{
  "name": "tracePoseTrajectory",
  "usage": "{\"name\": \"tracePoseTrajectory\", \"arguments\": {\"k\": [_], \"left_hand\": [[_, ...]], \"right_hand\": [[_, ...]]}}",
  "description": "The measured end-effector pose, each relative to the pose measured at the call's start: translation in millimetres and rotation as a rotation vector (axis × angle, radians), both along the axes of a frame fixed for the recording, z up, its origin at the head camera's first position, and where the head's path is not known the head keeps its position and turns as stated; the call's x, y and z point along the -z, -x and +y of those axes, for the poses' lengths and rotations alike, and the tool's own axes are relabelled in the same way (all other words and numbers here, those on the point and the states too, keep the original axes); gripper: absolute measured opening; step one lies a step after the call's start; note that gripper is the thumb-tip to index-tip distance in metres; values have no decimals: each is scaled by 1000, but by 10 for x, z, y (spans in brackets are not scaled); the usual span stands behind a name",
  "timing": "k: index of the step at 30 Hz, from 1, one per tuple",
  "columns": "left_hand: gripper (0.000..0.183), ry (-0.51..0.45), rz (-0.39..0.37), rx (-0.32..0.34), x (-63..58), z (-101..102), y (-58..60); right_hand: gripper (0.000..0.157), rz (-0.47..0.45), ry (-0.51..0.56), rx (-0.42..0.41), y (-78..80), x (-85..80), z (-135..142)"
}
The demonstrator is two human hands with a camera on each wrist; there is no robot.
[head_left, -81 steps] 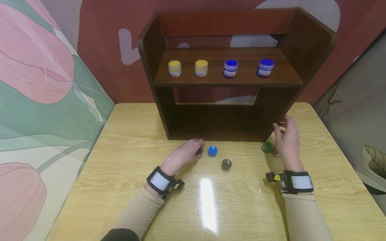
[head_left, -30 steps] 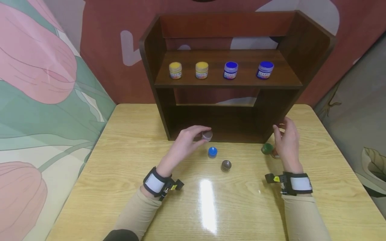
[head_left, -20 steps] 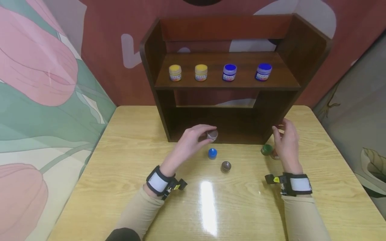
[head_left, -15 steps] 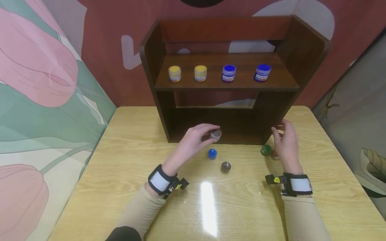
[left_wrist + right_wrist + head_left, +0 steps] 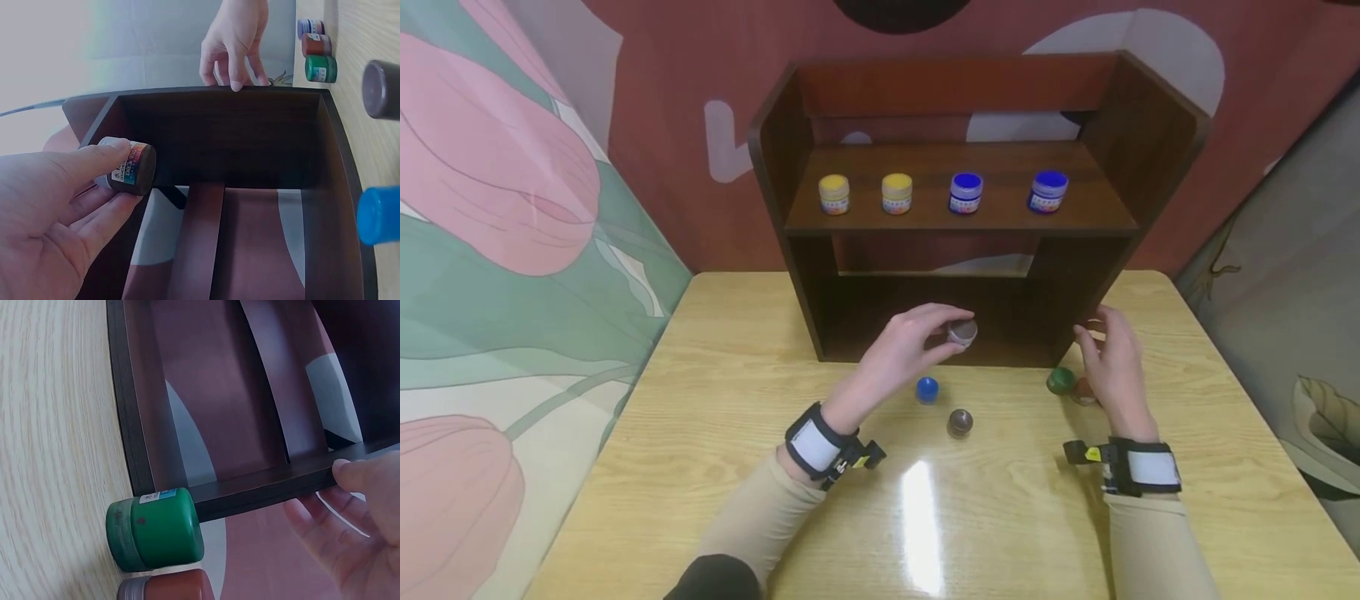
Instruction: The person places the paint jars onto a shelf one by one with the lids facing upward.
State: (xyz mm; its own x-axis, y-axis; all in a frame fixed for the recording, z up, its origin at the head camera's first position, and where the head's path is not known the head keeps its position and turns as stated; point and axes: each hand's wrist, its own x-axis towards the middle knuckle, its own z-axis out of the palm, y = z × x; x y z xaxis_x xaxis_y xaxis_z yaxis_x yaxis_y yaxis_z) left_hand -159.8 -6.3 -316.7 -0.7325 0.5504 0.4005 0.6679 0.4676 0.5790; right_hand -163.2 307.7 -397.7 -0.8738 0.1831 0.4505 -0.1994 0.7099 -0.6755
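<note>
My left hand [image 5: 904, 348] pinches a paint jar with a dark brown lid [image 5: 962, 333] between thumb and fingers. The jar is off the table, in front of the lower opening of a dark wooden shelf [image 5: 958, 230]; its coloured label faces the camera in the left wrist view. My right hand [image 5: 1112, 358] grips the front edge of the shelf's right side panel, thumb on the edge and fingers on the outside. Below that hand, a green paint jar [image 5: 156, 528] and a reddish-brown jar [image 5: 178, 586] stand close together by the shelf's front corner.
On the upper board stand two yellow jars [image 5: 897, 194] and two dark blue jars [image 5: 966, 193], spaced in a row. A light blue jar [image 5: 927, 390] and another brown jar [image 5: 960, 422] stand on the table [image 5: 715, 417]. A purple-blue jar [image 5: 310, 27] shows beyond the reddish-brown one.
My left hand has lifted the brown jar from the table left of the light blue jar and carried it right, in front of the shelf. The right hand stays on the panel.
</note>
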Motion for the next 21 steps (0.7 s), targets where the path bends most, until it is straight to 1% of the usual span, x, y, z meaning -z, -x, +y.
{"name": "tracePoseTrajectory", "arguments": {"k": [6,11,16,21], "left_hand": [[42,-14,-15,18,-63,100,-23],[41,-16,2,28,-116,160,-45],[41,-23,46,50,-162,209,-42],[41,-2,119,35,-227,240,11]], "right_hand": [[32,-2,-13,-4,0,7,21],[32,9,-26,2,-2,3,23],[32,6,-14,1,0,8,14],[32,-3,-14,9,-11,12,-2]]}}
